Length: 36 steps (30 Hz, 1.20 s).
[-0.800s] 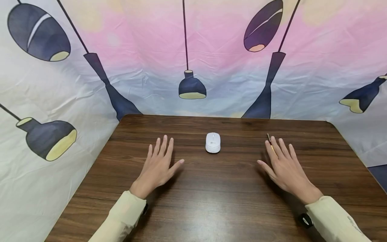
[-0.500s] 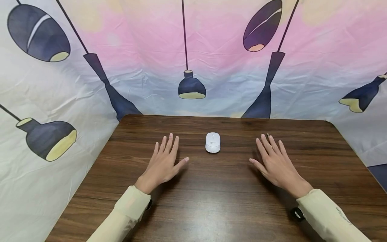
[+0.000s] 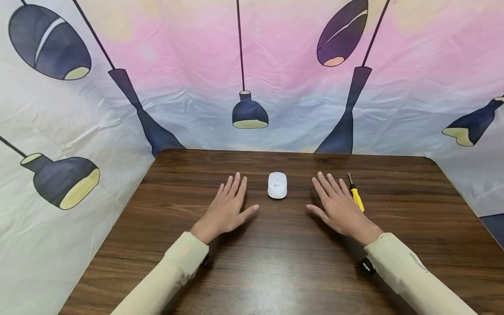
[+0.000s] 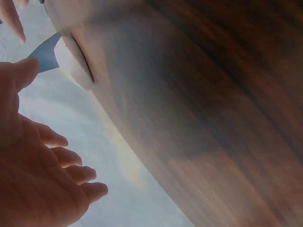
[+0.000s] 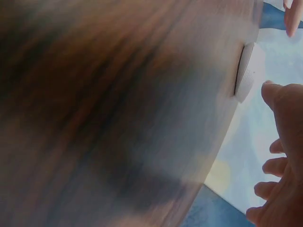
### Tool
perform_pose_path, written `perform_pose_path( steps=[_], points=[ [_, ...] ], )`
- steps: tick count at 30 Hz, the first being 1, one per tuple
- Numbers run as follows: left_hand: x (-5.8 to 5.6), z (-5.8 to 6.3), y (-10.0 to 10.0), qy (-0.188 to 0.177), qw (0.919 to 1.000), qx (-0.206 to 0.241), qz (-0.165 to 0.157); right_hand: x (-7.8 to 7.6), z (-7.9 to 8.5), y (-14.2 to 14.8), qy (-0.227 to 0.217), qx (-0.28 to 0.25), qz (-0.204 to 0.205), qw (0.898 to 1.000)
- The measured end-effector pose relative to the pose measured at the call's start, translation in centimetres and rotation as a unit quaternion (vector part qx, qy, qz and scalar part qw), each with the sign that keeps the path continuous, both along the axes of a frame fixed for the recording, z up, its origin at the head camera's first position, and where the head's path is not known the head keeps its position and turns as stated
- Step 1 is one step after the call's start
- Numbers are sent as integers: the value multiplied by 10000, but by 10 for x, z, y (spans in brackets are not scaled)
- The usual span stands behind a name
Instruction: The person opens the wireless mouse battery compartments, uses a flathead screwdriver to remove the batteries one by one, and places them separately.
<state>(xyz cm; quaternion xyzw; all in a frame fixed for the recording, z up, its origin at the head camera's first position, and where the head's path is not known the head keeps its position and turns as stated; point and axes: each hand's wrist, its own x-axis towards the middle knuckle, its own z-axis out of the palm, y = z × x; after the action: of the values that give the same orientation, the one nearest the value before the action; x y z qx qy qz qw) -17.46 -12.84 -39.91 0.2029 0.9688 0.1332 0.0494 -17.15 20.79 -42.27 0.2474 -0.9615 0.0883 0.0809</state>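
Observation:
A white computer mouse (image 3: 277, 185) lies on the dark wooden table between the two hands; both wrist views show its side, in the left wrist view as a pale mouse (image 4: 74, 64) and in the right wrist view as a ribbed-sided mouse (image 5: 249, 72). To its left my left hand (image 3: 225, 211) hovers palm down, fingers extended and thumb spread, apart from the mouse. On the mouse's other side my right hand (image 3: 337, 208) is held likewise, holding nothing. Just right of that hand lies a screwdriver (image 3: 356, 197) with a yellow handle and a thin metal shaft pointing away.
The brown wood-grain table (image 3: 267, 271) has rounded far corners. Behind and beside it hangs a cloth backdrop (image 3: 189, 52) printed with dark pendant lamps. Black wrist devices show under both pale sleeves (image 3: 409, 267).
Both hands have moved inward toward the mouse, the left one rightward and the right one leftward. The screwdriver, mostly covered by the right hand before, is now uncovered. The mouse has stayed put.

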Motion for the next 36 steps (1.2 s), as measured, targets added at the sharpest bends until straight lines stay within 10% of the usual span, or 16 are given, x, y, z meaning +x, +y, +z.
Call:
perform_pose_path(
  steps=[20, 36],
  points=[
    [-34, -6, 41, -411, 9974, -3, -594, -38, -7, -50, -292, -309, 805, 9958],
    [-51, -12, 57, -532, 9952, 271, -782, -56, -13, -65, -934, -451, 624, 9926]
  ],
)
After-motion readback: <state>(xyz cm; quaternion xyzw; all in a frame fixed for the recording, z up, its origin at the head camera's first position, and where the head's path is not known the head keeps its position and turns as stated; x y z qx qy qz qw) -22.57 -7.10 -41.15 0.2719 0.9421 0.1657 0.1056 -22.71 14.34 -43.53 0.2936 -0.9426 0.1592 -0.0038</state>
